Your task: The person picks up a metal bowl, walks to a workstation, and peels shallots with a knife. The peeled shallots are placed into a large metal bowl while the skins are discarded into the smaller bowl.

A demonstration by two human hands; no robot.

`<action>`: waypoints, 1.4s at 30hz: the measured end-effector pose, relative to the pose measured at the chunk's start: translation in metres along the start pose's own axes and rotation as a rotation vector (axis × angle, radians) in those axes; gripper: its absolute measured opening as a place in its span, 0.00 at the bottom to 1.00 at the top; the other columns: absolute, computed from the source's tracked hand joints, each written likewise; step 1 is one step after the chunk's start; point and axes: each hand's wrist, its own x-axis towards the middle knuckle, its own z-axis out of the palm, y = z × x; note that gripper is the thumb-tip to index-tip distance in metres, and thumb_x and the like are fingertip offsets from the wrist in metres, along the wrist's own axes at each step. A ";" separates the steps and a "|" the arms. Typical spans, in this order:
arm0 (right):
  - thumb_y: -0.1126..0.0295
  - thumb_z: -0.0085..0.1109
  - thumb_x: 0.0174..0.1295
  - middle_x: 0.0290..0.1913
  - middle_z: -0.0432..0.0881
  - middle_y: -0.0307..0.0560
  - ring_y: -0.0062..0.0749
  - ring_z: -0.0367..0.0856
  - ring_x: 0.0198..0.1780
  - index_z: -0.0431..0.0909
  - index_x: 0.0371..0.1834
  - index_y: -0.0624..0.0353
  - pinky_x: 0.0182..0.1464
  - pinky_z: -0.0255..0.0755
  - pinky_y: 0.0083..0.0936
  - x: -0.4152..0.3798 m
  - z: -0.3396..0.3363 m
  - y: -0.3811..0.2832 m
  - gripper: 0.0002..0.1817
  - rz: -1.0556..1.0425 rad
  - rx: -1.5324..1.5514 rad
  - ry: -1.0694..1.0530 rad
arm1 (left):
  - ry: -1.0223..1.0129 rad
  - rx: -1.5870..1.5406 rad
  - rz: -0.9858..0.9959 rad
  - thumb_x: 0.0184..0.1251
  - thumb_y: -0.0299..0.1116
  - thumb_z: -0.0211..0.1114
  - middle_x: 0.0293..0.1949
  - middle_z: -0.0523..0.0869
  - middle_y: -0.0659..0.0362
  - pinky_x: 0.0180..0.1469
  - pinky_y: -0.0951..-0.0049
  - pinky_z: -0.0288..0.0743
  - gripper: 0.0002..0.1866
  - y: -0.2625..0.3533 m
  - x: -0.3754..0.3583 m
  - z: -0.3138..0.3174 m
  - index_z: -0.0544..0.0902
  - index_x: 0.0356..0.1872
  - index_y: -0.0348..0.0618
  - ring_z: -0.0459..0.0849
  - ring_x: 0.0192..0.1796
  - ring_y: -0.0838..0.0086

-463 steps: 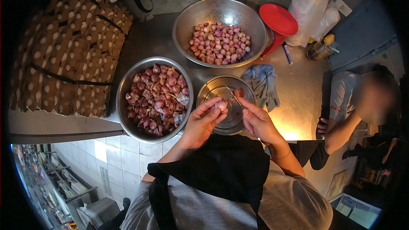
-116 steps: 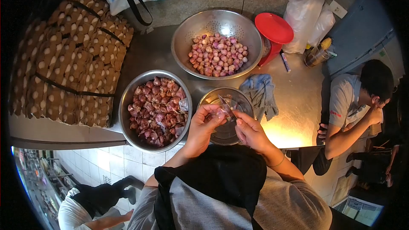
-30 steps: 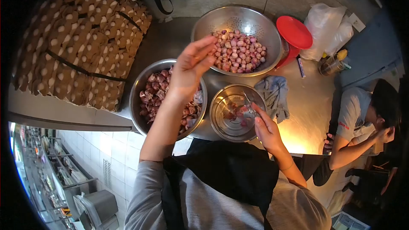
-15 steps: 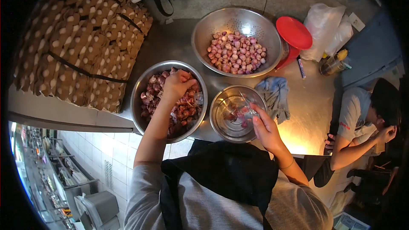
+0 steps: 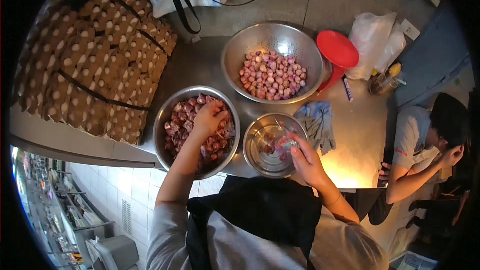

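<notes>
My left hand point(image 5: 207, 120) reaches into a steel bowl point(image 5: 161, 155) of dark red, unpeeled shallots point(image 5: 182, 115); its fingers are bent together, and what they hold, if anything, is hidden. My right hand point(image 5: 305, 157) is over the right rim of a smaller steel bowl point(image 5: 267, 170), its fingers closed on a small knife point(image 5: 281, 126) whose blade points up and left. Reddish peelings point(image 5: 275, 146) lie in this smaller bowl. Behind both stands a large steel colander point(image 5: 235, 45) with peeled pinkish shallots point(image 5: 272, 75).
Stacked egg trays point(image 5: 95, 60) stand at the left. A red round lid point(image 5: 338, 49), plastic bags point(image 5: 372, 40), a marker point(image 5: 347, 90), a glass jar point(image 5: 382, 84) and blue-grey gloves point(image 5: 319, 122) are to the right. Another person point(image 5: 412, 140) leans at the table's right end.
The view has shifted, so the bowls and colander appear lower. My left hand remains in the shallot bowl and my right hand keeps the knife over the small bowl.
</notes>
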 end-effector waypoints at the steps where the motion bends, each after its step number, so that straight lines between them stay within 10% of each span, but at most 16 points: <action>1: 0.65 0.45 0.66 0.46 0.74 0.43 0.22 0.71 0.42 0.62 0.61 0.64 0.47 0.66 0.19 -0.001 0.000 -0.004 0.22 0.011 0.011 -0.001 | -0.012 -0.128 0.039 0.54 0.30 0.65 0.31 0.82 0.55 0.41 0.72 0.73 0.13 -0.001 0.002 -0.009 0.79 0.41 0.39 0.81 0.34 0.69; 20: 0.66 0.45 0.66 0.51 0.74 0.47 0.25 0.72 0.49 0.63 0.59 0.64 0.52 0.64 0.21 0.000 0.003 -0.001 0.21 0.028 -0.023 0.010 | 0.327 0.470 0.125 0.45 0.30 0.68 0.36 0.80 0.50 0.42 0.62 0.72 0.19 -0.022 0.018 -0.037 0.73 0.41 0.40 0.79 0.39 0.57; 29: 0.65 0.45 0.66 0.53 0.73 0.48 0.27 0.69 0.54 0.62 0.60 0.64 0.56 0.60 0.22 -0.001 0.004 -0.002 0.22 -0.022 -0.031 -0.008 | 0.091 0.451 0.008 0.50 0.34 0.65 0.37 0.81 0.49 0.41 0.63 0.73 0.16 -0.005 0.007 -0.046 0.77 0.38 0.35 0.80 0.39 0.57; 32: 0.65 0.45 0.66 0.53 0.73 0.48 0.28 0.69 0.55 0.62 0.61 0.64 0.57 0.60 0.22 -0.005 0.000 -0.008 0.22 0.076 0.036 0.002 | 0.093 0.136 -0.072 0.54 0.33 0.63 0.37 0.82 0.52 0.38 0.68 0.73 0.15 0.003 0.003 -0.054 0.78 0.39 0.33 0.81 0.38 0.65; 36: 0.65 0.46 0.66 0.55 0.72 0.49 0.30 0.68 0.57 0.61 0.62 0.62 0.59 0.58 0.23 -0.003 0.002 -0.004 0.23 -0.003 0.094 -0.017 | -0.283 -1.239 -0.320 0.63 0.32 0.58 0.38 0.80 0.59 0.46 0.77 0.73 0.17 0.106 -0.041 -0.054 0.72 0.51 0.36 0.79 0.40 0.75; 42: 0.65 0.47 0.65 0.58 0.70 0.49 0.31 0.67 0.60 0.61 0.63 0.59 0.61 0.55 0.23 0.001 0.015 -0.018 0.24 -0.298 -0.086 -0.091 | -0.491 -1.561 -0.512 0.68 0.35 0.51 0.34 0.78 0.63 0.42 0.79 0.71 0.21 0.154 -0.094 0.012 0.65 0.59 0.41 0.78 0.39 0.76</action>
